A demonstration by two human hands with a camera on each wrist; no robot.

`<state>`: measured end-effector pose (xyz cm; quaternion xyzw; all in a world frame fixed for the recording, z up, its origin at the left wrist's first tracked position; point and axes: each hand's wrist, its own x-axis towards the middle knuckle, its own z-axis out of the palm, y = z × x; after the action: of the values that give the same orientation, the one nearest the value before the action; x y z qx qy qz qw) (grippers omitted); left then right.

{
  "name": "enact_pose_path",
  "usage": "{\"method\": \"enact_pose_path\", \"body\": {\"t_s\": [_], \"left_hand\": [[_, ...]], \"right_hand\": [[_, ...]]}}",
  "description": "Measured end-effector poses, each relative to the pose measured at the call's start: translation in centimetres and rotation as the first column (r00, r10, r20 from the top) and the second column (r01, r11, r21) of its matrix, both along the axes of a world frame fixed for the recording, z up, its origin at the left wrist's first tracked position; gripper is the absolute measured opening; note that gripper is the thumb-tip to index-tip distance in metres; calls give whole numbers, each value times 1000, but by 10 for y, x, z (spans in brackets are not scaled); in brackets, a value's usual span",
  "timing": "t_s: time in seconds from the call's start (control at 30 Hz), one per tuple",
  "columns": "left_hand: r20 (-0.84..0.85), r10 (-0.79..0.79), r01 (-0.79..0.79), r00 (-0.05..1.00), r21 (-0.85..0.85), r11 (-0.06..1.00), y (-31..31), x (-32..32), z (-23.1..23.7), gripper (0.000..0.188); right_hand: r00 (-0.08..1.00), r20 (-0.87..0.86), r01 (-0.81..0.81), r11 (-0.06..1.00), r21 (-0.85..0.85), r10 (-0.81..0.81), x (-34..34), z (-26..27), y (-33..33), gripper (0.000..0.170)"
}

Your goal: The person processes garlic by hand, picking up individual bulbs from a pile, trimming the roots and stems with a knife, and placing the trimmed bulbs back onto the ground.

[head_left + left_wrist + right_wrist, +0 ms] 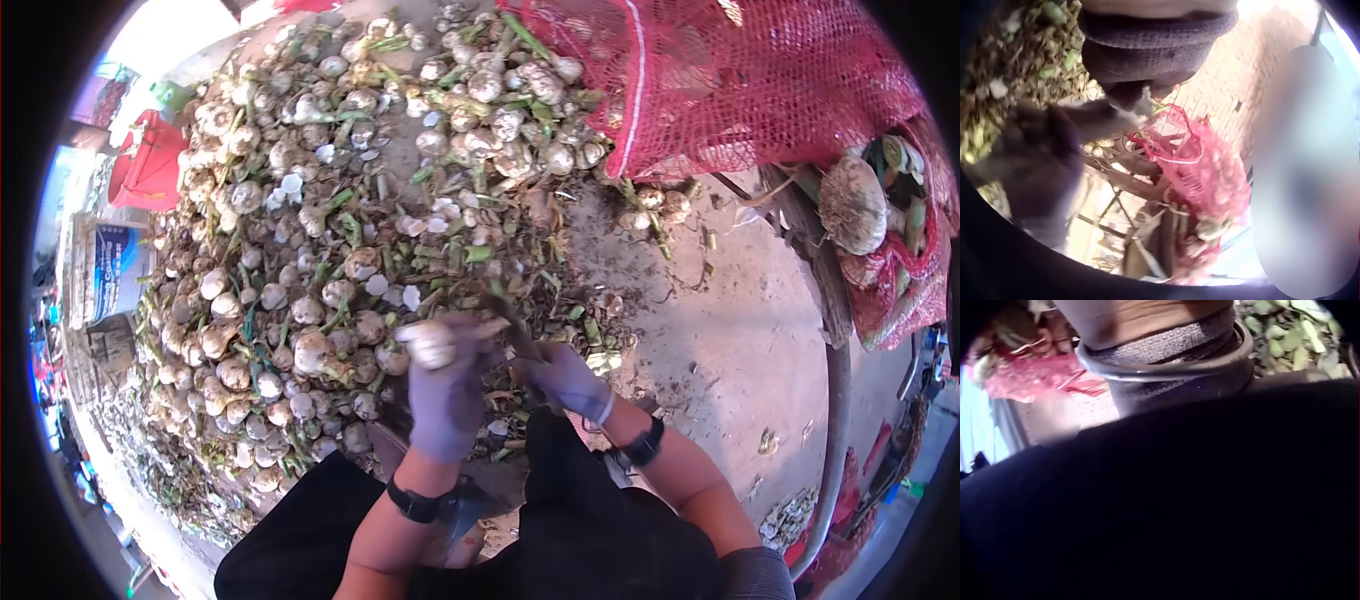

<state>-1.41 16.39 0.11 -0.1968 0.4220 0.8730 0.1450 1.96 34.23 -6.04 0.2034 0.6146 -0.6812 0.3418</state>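
Note:
In the head view the gloved left hand [447,395] grips a garlic bulb [432,345], whose stem points right. The gloved right hand [570,382] curls round the handle of a dark blade [510,325], which slants up and left beside the stem. In the left wrist view the left hand [1147,62] is at the top, with the blurred right hand [1044,169] to its left. Dark cloth covers most of the right wrist view; only the cuff part of the right hand [1172,387] shows there.
A wide heap of garlic bulbs [230,370] lies left and ahead, with cut stems among it. A red mesh bag [740,90] is at the upper right, a red bucket [148,165] at the upper left. A metal bar [838,430] curves along the right side.

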Motion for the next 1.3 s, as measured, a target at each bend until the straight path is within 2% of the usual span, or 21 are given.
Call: {"method": "enact_pose_path", "body": {"t_s": [0.03,0.07,0.13,0.23,0.27,0.33,0.43,0.47,0.53,0.57,0.6,0.7,0.73,0.77,0.8,0.87,1.03,1.13,1.2,1.23,1.3], "left_hand": [[26,156,-158,987,191,969,-12,-3,0,25],[-47,262,-249,964,191,949,-31,-11,9,27],[-345,323,-317,881,75,945,-91,-21,11,30],[-162,447,-376,880,339,862,-166,-10,-19,32],[-119,405,-342,907,356,870,-166,-7,-24,34],[-86,300,-286,950,145,947,-110,3,-22,33],[18,-132,133,991,-218,967,-43,6,-6,38],[4,-271,259,963,-308,915,-27,9,-7,44],[-212,-491,235,845,-677,698,-3,10,-15,63],[-199,-486,234,851,-685,690,0,10,-27,63],[-241,-537,251,809,-684,685,0,10,-43,67],[-222,-578,313,785,-663,680,-13,12,-48,74],[-167,-566,355,807,-628,692,-15,12,-41,77],[-280,-555,239,783,-689,684,-15,9,-32,77],[-280,-554,237,784,-690,684,-16,10,-32,77],[-210,-571,314,794,-662,681,-20,11,-36,74],[-84,-585,442,807,-570,692,-35,17,-43,69],[-224,-683,349,695,-726,593,-40,19,-36,63],[-87,-614,485,784,-531,695,-35,19,-6,63],[-110,-494,403,863,-441,802,-32,21,-7,57],[-63,-327,259,943,-481,838,-31,16,-13,53]], "right_hand": [[976,-145,-99,923,372,163,-6,-29,7,28],[907,-208,-123,704,699,365,-18,-44,15,27],[962,-257,180,482,857,97,-57,-10,49,26],[759,-519,532,87,842,393,-99,-50,125,37],[755,-523,537,85,839,396,-109,-67,141,37],[848,-184,192,36,981,497,-121,-84,154,43],[831,-410,330,260,907,376,-102,-48,107,44],[863,-440,300,449,842,248,-88,-29,81,45],[931,-360,198,741,642,64,-57,32,26,43],[930,-366,238,817,525,-36,-35,27,8,42],[945,-209,292,938,185,-253,-19,33,-8,42],[932,-170,330,943,31,-321,-2,41,-16,35],[875,-483,174,950,258,-29,-4,46,-6,32],[677,-664,95,857,507,318,-9,51,-1,31],[676,-665,94,857,506,319,-13,60,-1,31],[423,-523,-60,599,799,740,-18,73,-1,34],[422,-476,-147,576,804,772,-19,72,-7,38],[525,-414,-191,577,794,744,-16,17,17,34],[767,-299,26,438,899,567,-23,-21,37,18],[764,-300,23,441,897,571,-20,-20,41,18],[839,-433,98,692,716,330,-9,-3,46,12]]}}
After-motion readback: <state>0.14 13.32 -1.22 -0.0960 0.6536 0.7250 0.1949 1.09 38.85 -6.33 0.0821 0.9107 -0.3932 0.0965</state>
